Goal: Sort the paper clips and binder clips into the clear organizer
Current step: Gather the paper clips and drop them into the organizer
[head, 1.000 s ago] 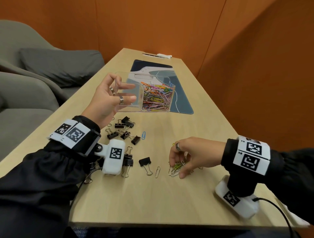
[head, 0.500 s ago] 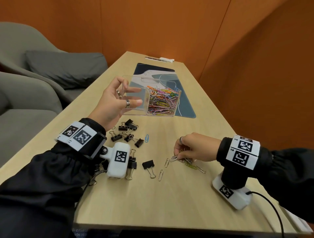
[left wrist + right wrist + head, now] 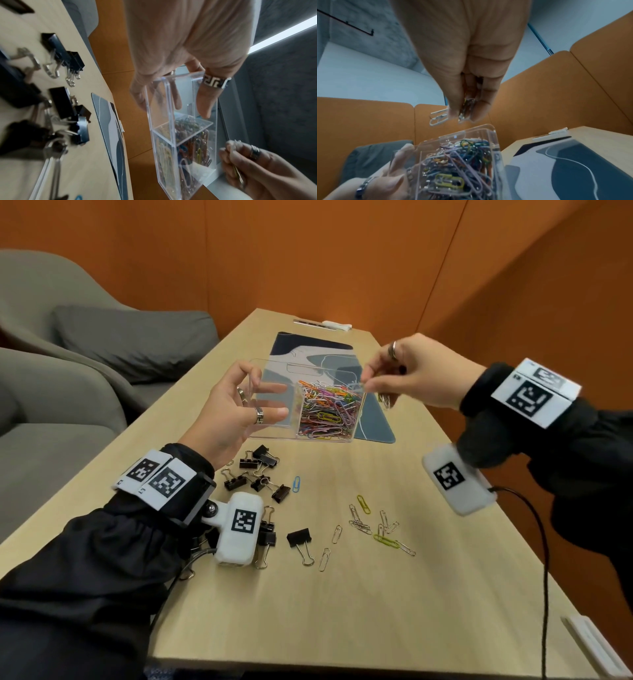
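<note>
My left hand (image 3: 239,409) holds the clear organizer (image 3: 274,433) up off the table by its empty left compartment, thumb and fingers around the wall (image 3: 181,94). Its right compartment is full of coloured paper clips (image 3: 329,410). My right hand (image 3: 404,374) is raised at the organizer's right rim and pinches a small bunch of paper clips (image 3: 467,108) between the fingertips. Several loose paper clips (image 3: 373,525) lie on the wooden table (image 3: 342,611). Black binder clips (image 3: 260,470) are scattered below my left wrist.
A blue-grey desk mat (image 3: 373,419) lies beyond the organizer. A white item (image 3: 337,325) sits at the table's far end. A grey sofa (image 3: 85,354) stands left of the table, and orange walls close in behind and to the right. A black cable (image 3: 544,577) trails off my right wrist.
My right hand has risen from the pile on the table up to the organizer's right rim with paper clips in its fingers. The left hand keeps the organizer in the air.
</note>
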`<state>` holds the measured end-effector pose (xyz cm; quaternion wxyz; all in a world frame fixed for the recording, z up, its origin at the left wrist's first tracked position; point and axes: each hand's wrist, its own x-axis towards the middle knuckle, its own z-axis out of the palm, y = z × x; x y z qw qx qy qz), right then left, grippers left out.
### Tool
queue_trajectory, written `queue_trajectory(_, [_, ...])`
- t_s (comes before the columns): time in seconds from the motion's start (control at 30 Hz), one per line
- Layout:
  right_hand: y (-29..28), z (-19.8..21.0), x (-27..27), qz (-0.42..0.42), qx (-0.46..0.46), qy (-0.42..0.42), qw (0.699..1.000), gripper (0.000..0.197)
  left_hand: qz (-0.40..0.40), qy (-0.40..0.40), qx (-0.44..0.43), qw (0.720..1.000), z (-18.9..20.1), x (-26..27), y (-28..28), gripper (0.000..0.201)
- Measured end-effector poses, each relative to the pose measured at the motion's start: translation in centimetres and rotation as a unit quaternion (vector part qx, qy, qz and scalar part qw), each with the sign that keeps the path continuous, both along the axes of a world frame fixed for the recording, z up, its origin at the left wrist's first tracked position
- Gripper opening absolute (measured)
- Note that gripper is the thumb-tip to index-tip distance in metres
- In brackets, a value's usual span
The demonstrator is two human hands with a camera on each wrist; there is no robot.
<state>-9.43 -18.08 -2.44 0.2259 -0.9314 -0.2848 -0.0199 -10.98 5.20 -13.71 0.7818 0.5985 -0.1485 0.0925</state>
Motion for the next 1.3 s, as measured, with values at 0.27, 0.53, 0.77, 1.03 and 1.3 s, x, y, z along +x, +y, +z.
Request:
queue_trajectory(0.27, [3.6,0.5,2.2,-0.005,-0.123,-0.109,0.986,0.017,-0.012,0.000,-0.001,1.000,0.1,-0.1,-0.2,0.045])
queue_trajectory(0.53, [3.5,0.1,3.2,0.001,0.054,-0.080,0.995,0.010,-0.008,-0.003,-0.002,1.000,0.1,-0.1,-0.2,0.044])
queue_trajectory(0.77, [3.0,-1.0,3.8,-0.001,-0.032,-0.128,0.991,0.007,0.000,0.002,0.000,1.000,0.0,0.1,-0.2,0.044])
queue_trajectory(1.03, [1.4,-1.4,3.0,0.036,-0.113,-0.178,0.977,0.013,0.004,-0.001,-0.004,1.000,-0.1,0.2,-0.2,0.045])
queue_trajectory(1.3, [3.0,-1.5,2.5,0.072,-0.115,-0.170,0.976,0.031,-0.004,-0.006,-0.008,1.000,-0.2,0.2,-0.1,0.042])
